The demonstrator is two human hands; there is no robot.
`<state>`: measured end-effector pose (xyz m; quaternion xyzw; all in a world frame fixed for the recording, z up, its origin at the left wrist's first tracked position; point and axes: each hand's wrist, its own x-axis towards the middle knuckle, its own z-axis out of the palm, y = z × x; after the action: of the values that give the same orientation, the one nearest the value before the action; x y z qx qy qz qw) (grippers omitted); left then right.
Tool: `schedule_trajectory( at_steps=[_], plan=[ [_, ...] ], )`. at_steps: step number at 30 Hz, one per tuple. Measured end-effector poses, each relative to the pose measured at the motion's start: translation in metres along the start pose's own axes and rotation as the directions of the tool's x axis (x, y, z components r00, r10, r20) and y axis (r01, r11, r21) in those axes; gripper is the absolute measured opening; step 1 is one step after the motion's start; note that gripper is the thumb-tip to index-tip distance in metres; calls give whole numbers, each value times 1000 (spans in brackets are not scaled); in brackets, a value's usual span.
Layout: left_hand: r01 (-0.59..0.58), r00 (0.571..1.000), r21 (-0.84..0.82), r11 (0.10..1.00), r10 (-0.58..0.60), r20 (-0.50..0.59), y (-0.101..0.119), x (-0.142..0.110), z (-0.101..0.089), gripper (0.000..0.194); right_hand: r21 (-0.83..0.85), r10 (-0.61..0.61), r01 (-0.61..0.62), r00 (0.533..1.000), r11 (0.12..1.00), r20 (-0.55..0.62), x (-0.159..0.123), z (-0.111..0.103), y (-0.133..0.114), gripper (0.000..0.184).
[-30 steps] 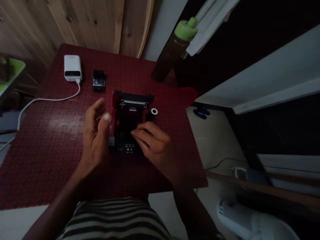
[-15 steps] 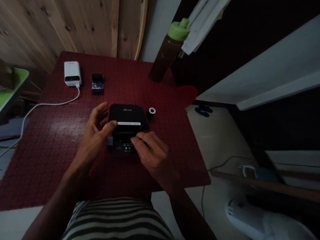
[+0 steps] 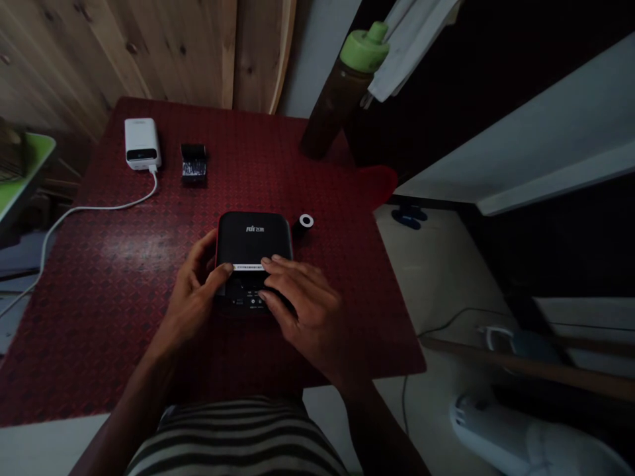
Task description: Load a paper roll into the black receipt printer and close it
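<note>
A small black printer (image 3: 254,244) with a white label strip along the front edge of its lid lies on the red table. The lid looks lowered over the body. Around the left side of the printer, my left hand (image 3: 196,281) holds on, its thumb on the strip and its other fingers partly hidden. My right hand (image 3: 305,304) rests over the front right, fingers stretched on the lid edge and thumb apart from them near the control panel (image 3: 248,301). Just right of the printer lies a small dark roll with a white ring end (image 3: 306,221).
A white power bank (image 3: 141,142) with a plugged-in cable (image 3: 99,207) sits at the back left. Beside it is a small black item with a shiny strip (image 3: 193,165). A tall brown bottle with a green cap (image 3: 364,49) stands at the back right of the red patterned table (image 3: 99,297).
The printer's lid, tilted up before, has come down. My right hand has gone from a pinch at the lid's edge to fingers laid on top. My left hand has closed in on the side.
</note>
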<state>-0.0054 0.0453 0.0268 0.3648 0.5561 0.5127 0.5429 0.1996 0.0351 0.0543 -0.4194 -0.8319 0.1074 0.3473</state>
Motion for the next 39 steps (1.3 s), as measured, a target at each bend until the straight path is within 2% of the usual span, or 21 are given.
schedule_trajectory(
  at_steps=[3, 5, 7, 9, 11, 13, 16, 19, 27, 34, 39],
  plan=[
    [22, 1000, -33, 999, -22, -21, -1, -6, 2, 79, 67, 12, -10, 1000, 998, -21, -4, 0, 1, 14],
    [25, 998, -29, 999, -27, -51, -1, -14, 1, 74, 140, 49, -38, 996, 989, -76, -13, 0, 2, 26],
    [40, 996, -3, 999, -41, -79, -2, -25, -2, 68, 199, 141, -109, 978, 974, -156, -28, 0, 4, 40],
    [54, 995, 16, 998, -52, -84, -3, -34, -6, 66, 243, 277, -223, 936, 944, -216, -47, 5, 6, 50],
    [67, 994, 23, 997, -65, -83, -3, -39, -9, 67, 272, 389, -329, 898, 904, -206, -65, 14, 7, 62],
    [78, 994, 11, 997, -77, -83, -3, -40, -11, 65, 267, 450, -401, 879, 877, -158, -78, 26, 6, 71],
    [80, 993, -14, 997, -81, -88, -1, -38, -9, 62, 236, 469, -430, 871, 871, -143, -85, 43, 4, 63],
    [95, 991, -50, 994, -99, -90, 0, -37, -6, 62, 230, 466, -426, 869, 875, -164, -83, 50, 3, 56],
    [150, 979, -182, 972, -171, -108, -2, -31, -5, 62, 193, 438, -405, 881, 894, -180, -87, 51, 6, 54],
    [148, 976, -173, 974, -172, -130, 7, -28, 1, 60, 218, 475, -436, 863, 873, -173, -87, 51, 4, 53],
    [112, 981, -126, 986, -130, -146, 4, -28, 1, 53, 212, 474, -437, 863, 874, -176, -84, 49, 3, 51]
  ],
)
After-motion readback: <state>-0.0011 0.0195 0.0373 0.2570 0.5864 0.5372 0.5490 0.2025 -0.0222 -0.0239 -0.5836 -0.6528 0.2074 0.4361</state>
